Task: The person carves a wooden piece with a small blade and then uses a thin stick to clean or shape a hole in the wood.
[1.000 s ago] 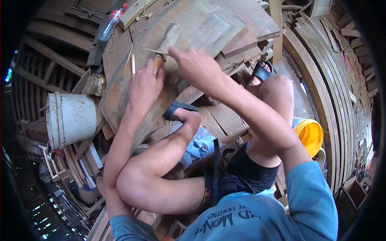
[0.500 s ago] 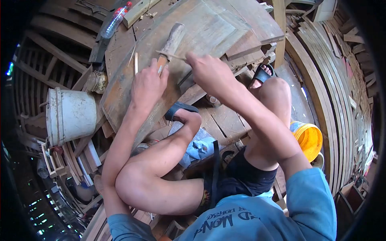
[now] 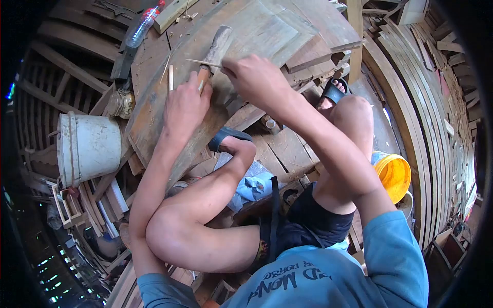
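My left hand [image 3: 186,102] is closed round the orange-brown handle of a wooden-handled tool [image 3: 218,43]. Its long, grey-brown, blade-like end points away from me over the board [image 3: 267,38]. Between finger and thumb, my right hand [image 3: 254,74] pinches a thin pale stick [image 3: 197,61]. The stick lies crosswise over the tool, close to where handle and grey part meet, and its pointed tip sticks out to the left. A short pale wooden peg [image 3: 171,77] rests on the board just beyond my left hand.
A plastic bottle [image 3: 141,28] lies at the upper left, with a glass jar [image 3: 121,105] and white bucket [image 3: 92,146] below it. To the right are a yellow bucket [image 3: 394,177] and long stacked planks [image 3: 405,123]. A blue cloth [image 3: 254,187] lies between my legs.
My right hand has moved left and slightly away from me, so the stick reaches farther past the tool. My left hand keeps its hold, almost in place.
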`<state>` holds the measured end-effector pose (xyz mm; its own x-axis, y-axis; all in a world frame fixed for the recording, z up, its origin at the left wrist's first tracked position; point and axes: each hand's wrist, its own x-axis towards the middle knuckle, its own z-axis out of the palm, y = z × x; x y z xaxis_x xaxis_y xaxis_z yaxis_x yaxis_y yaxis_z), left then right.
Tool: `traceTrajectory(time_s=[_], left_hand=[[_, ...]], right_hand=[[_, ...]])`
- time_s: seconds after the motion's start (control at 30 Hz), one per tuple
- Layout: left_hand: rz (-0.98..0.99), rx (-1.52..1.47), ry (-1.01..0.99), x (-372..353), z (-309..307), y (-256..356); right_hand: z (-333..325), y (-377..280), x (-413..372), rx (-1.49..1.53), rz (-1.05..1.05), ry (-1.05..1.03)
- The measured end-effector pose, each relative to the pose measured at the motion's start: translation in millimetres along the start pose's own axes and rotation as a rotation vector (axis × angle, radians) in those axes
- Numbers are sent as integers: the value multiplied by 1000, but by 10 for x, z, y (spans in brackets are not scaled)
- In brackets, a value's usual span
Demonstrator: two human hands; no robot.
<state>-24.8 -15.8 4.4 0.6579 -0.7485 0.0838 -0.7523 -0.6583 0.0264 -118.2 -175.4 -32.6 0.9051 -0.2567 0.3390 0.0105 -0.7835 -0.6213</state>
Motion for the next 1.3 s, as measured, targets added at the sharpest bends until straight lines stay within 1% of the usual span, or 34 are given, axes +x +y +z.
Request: traceTrajectory(time_s=[0.07, 0.17, 0.23, 0.3, 0.37, 0.43, 0.5, 0.57, 0.6, 0.7, 0.73, 0.83, 0.9, 0.97, 1.0, 1.03, 1.1, 1.17, 1.23, 1.3], left_hand=[[-2, 19, -2, 20, -15, 9], [-23, 30, -17, 14, 36, -1], [-26, 14, -16, 11, 0, 17], [-24, 29, -33, 23, 12, 5], [-20, -2, -33, 0, -5, 27], [-28, 1, -27, 21, 22, -2], [-15, 35, 16, 9, 26, 16], [-2, 31, -10, 1, 39, 2], [-3, 31, -13, 12, 24, -4], [10, 29, 3, -6, -16, 35], [3, 31, 14, 5, -14, 25], [-14, 27, -6, 14, 22, -2], [-7, -20, -7, 6, 8, -1], [13, -8, 9, -1, 23, 24], [11, 4, 28, -5, 13, -3], [5, 8, 38, 7, -3, -17], [8, 23, -5, 13, 26, -2], [-7, 27, -11, 0, 43, -13], [-31, 16, -27, 19, 6, 7], [-41, -1, -36, 16, -9, 20]], right_hand=[[-86, 18, -135, 50, 50, -6], [-151, 17, -103, 14, 82, -55], [-20, -21, 37, 22, 92, -47], [53, -60, 148, -1, 57, -9], [-57, -9, 5, 48, 57, 6], [-249, -3, -132, 67, 139, -80], [-196, 7, -83, 72, 158, -95], [-46, -10, 68, 39, -3, 14], [-41, -97, 137, 14, 47, -22], [-60, -51, 48, 69, 33, -2], [-134, -31, -52, 62, 69, -12], [-216, -42, -70, 50, 89, -41], [-82, -97, 31, 40, 121, -64], [56, -107, 138, -65, 44, -46], [11, -63, 77, -27, 70, -86], [-93, -54, -13, -28, 58, -83], [-275, -35, -168, 49, 142, -109], [-158, -8, -60, 22, 147, -117], [-41, -57, 134, -39, 10, -122], [-70, -112, 138, -73, 30, -132]])
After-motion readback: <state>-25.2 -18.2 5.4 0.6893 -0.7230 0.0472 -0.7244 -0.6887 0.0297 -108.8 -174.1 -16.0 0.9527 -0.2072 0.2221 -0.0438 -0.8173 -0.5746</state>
